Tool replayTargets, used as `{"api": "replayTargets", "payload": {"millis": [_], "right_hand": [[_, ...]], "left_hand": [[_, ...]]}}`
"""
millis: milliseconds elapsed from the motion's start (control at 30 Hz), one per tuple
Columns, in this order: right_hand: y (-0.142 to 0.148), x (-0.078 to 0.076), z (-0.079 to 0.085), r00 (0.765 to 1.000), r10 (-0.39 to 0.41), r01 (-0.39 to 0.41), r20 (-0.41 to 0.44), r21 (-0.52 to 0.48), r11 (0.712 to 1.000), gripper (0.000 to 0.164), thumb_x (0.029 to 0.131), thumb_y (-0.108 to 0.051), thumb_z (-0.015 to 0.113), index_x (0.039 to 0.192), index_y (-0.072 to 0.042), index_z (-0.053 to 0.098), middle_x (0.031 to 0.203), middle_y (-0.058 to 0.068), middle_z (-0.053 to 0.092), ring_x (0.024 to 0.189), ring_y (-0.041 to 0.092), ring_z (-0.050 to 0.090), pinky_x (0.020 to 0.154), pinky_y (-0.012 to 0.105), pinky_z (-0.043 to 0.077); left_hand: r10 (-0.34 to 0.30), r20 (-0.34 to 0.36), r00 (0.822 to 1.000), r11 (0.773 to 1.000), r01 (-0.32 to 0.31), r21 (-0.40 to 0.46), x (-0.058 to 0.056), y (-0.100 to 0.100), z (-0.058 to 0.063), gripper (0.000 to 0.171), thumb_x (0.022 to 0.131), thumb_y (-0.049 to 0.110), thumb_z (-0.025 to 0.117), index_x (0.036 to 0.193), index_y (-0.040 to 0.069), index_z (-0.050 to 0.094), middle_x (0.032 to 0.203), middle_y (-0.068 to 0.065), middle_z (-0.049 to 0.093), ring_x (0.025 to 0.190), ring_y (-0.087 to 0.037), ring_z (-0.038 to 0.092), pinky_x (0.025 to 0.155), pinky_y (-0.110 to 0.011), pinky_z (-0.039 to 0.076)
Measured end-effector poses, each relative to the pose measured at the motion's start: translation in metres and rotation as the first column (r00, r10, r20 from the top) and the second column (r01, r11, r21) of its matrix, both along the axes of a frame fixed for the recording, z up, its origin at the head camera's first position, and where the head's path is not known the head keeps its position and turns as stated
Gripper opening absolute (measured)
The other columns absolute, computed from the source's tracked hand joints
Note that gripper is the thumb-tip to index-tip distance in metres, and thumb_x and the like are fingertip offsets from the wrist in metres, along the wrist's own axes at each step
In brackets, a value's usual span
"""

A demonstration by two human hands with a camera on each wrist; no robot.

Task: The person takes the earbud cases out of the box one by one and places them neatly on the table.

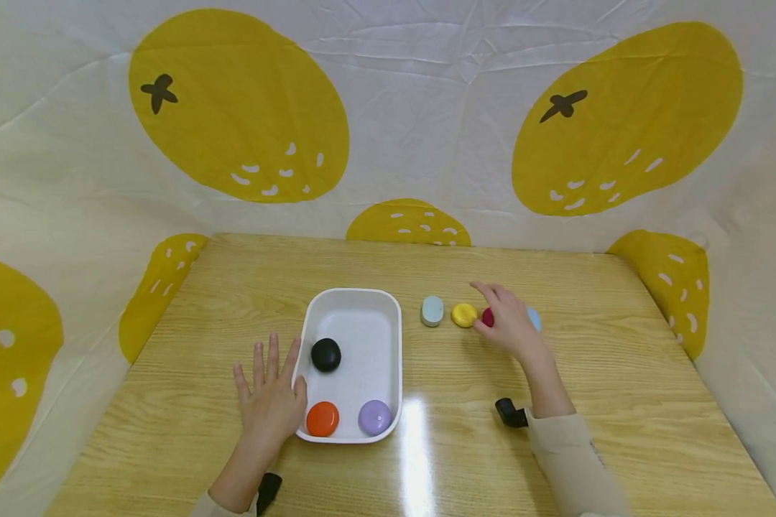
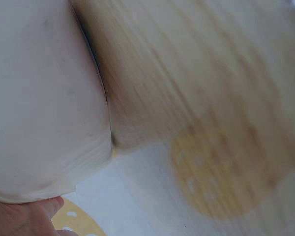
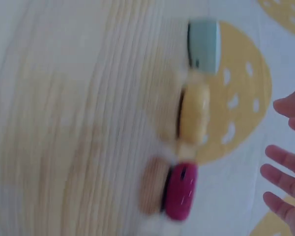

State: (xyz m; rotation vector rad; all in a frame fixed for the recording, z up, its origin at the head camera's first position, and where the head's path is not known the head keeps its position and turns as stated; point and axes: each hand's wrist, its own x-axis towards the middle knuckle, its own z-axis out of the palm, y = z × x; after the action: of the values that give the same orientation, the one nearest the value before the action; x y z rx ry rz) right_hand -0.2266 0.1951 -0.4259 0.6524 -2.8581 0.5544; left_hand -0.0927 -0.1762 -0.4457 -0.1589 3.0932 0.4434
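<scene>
The step in hand was judged to be a reach for the red piece (image 1: 488,317), which lay on the counter (image 1: 284,262) between 2 and 3 o'clock of the tray, partly covered by the right grip (image 1: 512,327). That grip was seen open and unladen, with thumb and forefinger parted; in the right wrist view, a gap was left between its fingers and the red piece.

For the step to be done well, the thumb was best kept clear of the yellow piece (image 1: 464,315), which lay close by at 9 o'clock of the red. In the head view the thumb tip was shown right at the yellow edge, and whether it was touched could not be told. A low pinch across the red piece's 12 and 6 o'clock edges was judged safer than one across the row, since the rounded sides might be slipped off and the neighbours nudged. The blue piece (image 1: 534,319) was half hidden at 3 o'clock of the red; the green piece (image 1: 432,311) was set at the row's 9 o'clock end.

The left grip (image 1: 273,402) was spread open at the tray's 8 o'clock side, its thumb seemingly laid against the rim; a light touch there was judged enough for steadying.

In the white tray (image 1: 368,345), three pieces were held, well apart: the black piece (image 1: 326,355) at 10 o'clock, the orange piece (image 1: 322,418) at 7 and the purple piece (image 1: 375,417) at 5. Its centre and 12 o'clock end were bare.
</scene>
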Motion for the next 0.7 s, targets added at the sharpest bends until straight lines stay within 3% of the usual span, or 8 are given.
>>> {"api": "replayTargets", "payload": {"millis": [267, 467, 700], "right_hand": [[-0.069, 0.005, 0.0, 0.98, 0.189, -0.194, -0.067, -0.076, 0.978, 0.06, 0.076, -0.012, 0.066, 0.132, -0.01, 0.045, 0.123, 0.018, 0.05, 0.114, 0.034, 0.046, 0.095, 0.054, 0.036], [-0.119, 0.012, -0.004, 0.937, 0.342, -0.342, -0.068, 0.003, 0.94, 0.06, 0.078, -0.019, 0.066, 0.133, -0.012, 0.044, 0.125, 0.014, 0.049, 0.113, 0.029, 0.049, 0.096, 0.045, 0.039], [-0.159, 0.015, -0.006, 0.873, 0.487, -0.478, -0.023, 0.154, 0.865, 0.057, 0.083, -0.025, 0.062, 0.135, -0.016, 0.04, 0.13, 0.012, 0.045, 0.118, 0.026, 0.045, 0.099, 0.042, 0.037]], "left_hand": [[0.002, 0.0, 1.0, 1.0, -0.002, 0.005, -0.001, 0.0, -0.001, 0.057, 0.093, 0.027, 0.037, 0.146, 0.015, 0.022, 0.152, -0.018, 0.001, 0.138, -0.039, -0.004, 0.104, -0.061, -0.01], [0.002, -0.003, 1.0, 1.0, -0.002, 0.006, -0.001, 0.0, -0.002, 0.057, 0.093, 0.027, 0.038, 0.146, 0.015, 0.022, 0.152, -0.018, 0.001, 0.137, -0.039, -0.003, 0.103, -0.061, -0.012], [0.003, 0.002, 1.0, 1.0, -0.003, 0.001, -0.002, 0.0, -0.001, 0.057, 0.093, 0.027, 0.038, 0.146, 0.015, 0.022, 0.152, -0.018, 0.001, 0.137, -0.039, -0.004, 0.104, -0.061, -0.011]]}}
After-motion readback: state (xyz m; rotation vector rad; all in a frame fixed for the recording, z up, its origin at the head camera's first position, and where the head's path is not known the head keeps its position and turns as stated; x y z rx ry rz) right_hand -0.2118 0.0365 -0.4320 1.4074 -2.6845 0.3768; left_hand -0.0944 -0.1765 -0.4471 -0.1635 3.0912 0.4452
